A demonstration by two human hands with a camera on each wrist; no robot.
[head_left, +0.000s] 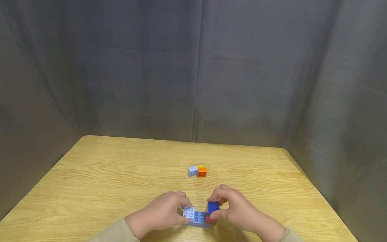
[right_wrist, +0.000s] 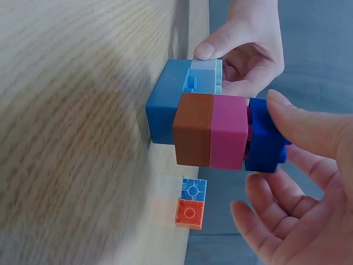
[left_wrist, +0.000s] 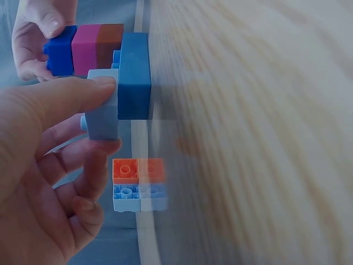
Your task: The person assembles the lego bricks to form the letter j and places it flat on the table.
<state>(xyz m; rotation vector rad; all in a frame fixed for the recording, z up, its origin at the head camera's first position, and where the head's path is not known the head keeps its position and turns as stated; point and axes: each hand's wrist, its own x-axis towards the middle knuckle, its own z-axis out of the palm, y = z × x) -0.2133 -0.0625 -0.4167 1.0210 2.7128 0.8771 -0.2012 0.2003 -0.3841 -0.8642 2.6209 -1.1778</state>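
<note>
The right hand (head_left: 234, 210) pinches a dark blue two-by-two brick (right_wrist: 263, 137) between thumb and fingertips, forearm angled in from the near right. A gap shows above the pink brick (right_wrist: 229, 132), so the step seems to be seating it; next calls for a straight press down. Beneath is a brown brick (right_wrist: 192, 131), at the right end of a long blue brick (left_wrist: 135, 77). The left hand (head_left: 164, 209), opposite, grips the light blue brick (head_left: 188, 212) at its left end. Toward the far edge of the table (head_left: 121, 168) stand an orange brick (head_left: 202, 172), a yellow brick (head_left: 200, 166) and a pale blue brick (head_left: 192, 171).
</note>
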